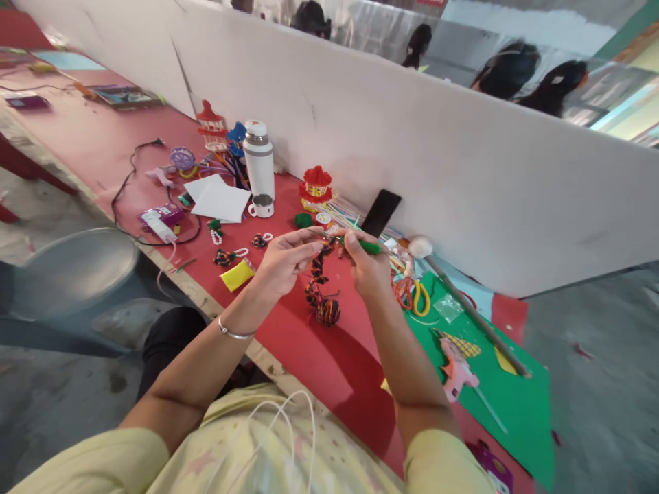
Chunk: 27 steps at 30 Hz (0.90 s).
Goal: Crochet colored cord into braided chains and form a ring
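Observation:
My right hand (pixel 368 267) is closed around the green handle of a crochet hook (pixel 369 247). The hook's thin metal shaft points left, toward the fingertips of my left hand (pixel 283 261). Those fingers are pinched at the top of a dark multicoloured yarn strip (pixel 318 271), by the hook's tip. Curling downward, the strip hangs between my hands above the red table (pixel 309 363). A small ball of the same yarn (pixel 328 312) lies below it. The exact stitch at the tip is too small to make out.
Left of my hands lie beaded keyrings (pixel 224 257) and a yellow packet (pixel 237 274). A white flask (pixel 259 161) and a cup (pixel 261 206) stand behind. A phone (pixel 381 213) leans at the wall. Scissors (pixel 421 298), a stick (pixel 478 319) and a pink glue gun (pixel 457 370) are at right.

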{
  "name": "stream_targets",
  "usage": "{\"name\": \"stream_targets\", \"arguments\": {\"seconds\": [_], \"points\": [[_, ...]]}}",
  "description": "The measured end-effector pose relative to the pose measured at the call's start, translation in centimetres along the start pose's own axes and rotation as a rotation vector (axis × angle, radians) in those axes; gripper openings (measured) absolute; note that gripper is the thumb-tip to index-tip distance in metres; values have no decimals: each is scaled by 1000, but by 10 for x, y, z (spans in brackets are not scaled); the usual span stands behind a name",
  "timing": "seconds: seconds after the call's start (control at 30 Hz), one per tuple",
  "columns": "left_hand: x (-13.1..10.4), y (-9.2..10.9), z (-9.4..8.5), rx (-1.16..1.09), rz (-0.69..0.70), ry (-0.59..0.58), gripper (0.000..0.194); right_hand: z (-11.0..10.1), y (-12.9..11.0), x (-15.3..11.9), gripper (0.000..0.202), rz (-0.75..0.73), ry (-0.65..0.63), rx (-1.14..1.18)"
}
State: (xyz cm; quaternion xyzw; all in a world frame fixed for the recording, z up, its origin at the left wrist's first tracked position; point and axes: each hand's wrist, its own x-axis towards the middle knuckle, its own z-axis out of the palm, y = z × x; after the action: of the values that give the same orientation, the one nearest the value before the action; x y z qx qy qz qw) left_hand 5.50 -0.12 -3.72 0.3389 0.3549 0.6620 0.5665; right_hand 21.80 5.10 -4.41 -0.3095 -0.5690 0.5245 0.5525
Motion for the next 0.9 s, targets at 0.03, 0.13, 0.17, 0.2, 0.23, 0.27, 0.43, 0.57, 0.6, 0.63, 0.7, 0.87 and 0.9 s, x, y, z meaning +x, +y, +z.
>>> {"name": "stream_targets", "arguments": {"seconds": [0.03, 0.13, 0.17, 0.2, 0.23, 0.27, 0.43, 0.57, 0.6, 0.63, 0.7, 0.87, 0.9], "points": [[-1, 3, -1, -3, 11, 12, 35, 3, 0, 2, 23, -9, -8, 5], [-3, 10, -3, 5, 14, 47, 34, 7, 6, 2, 24, 2, -6, 19], [-3, 10, -3, 10, 10, 62, 34, 7, 10, 1, 24, 14, -6, 21], [-3, 9, -3, 14, 6, 75, 34, 6, 13, 0, 24, 24, -4, 24], [-3, 8, -3, 17, -2, 83, 34, 5, 17, -1, 24, 30, -4, 27], [-2, 6, -2, 18, -12, 87, 33, 3, 20, -2, 24, 29, 3, 31], [5, -10, -2, 10, -64, 90, 33, -3, 28, -8, 29, -23, 85, -24], [8, -15, -5, 10, -63, 120, 33, -6, 26, -14, 28, -95, 50, -87], [8, -14, -5, 12, -58, 127, 33, -7, 25, -14, 27, -109, 15, -105], [7, -13, -6, 15, -54, 133, 33, -8, 23, -14, 27, -114, -19, -119], [6, -11, -7, 25, -39, 146, 32, -11, 20, -14, 25, -103, -76, -113], [3, -8, -8, 85, 51, 177, 32, -16, 15, -11, 21, -90, -133, -36], [3, -8, -8, 99, 72, 175, 31, -16, 14, -11, 21, -100, -131, -45]]}}
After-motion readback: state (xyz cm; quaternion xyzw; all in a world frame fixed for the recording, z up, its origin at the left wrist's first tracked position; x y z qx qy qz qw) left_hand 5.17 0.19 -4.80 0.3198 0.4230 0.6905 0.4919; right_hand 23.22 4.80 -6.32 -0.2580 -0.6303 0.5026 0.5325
